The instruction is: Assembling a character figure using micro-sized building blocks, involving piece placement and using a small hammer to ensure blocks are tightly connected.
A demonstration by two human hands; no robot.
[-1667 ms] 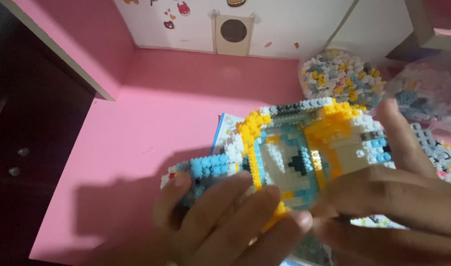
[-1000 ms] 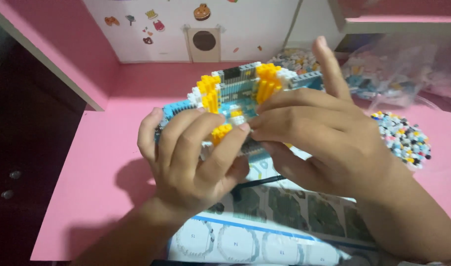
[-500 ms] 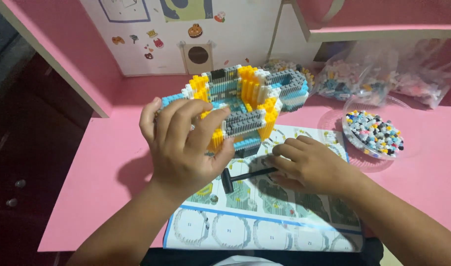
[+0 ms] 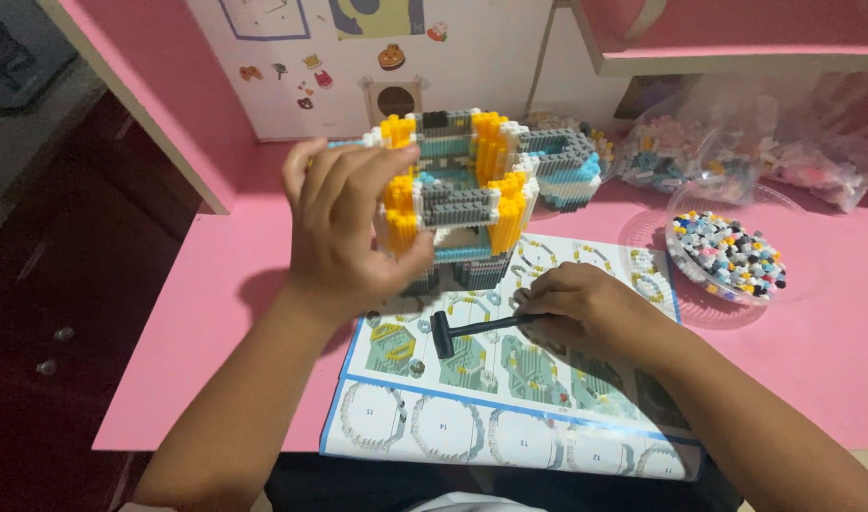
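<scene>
Fingers of the left hand (image 4: 344, 228) wrap the left side of the brick model (image 4: 472, 194), steadying it upright on the instruction sheet (image 4: 510, 398). Just in front of it, the right hand (image 4: 576, 308) is closed around the handle of a small black hammer (image 4: 445, 332), whose head rests on the sheet. Right of the model, a clear dish of loose bricks (image 4: 728, 256) sits within reach on the pink tabletop (image 4: 216, 351), with bags of bricks (image 4: 738, 152) behind.
</scene>
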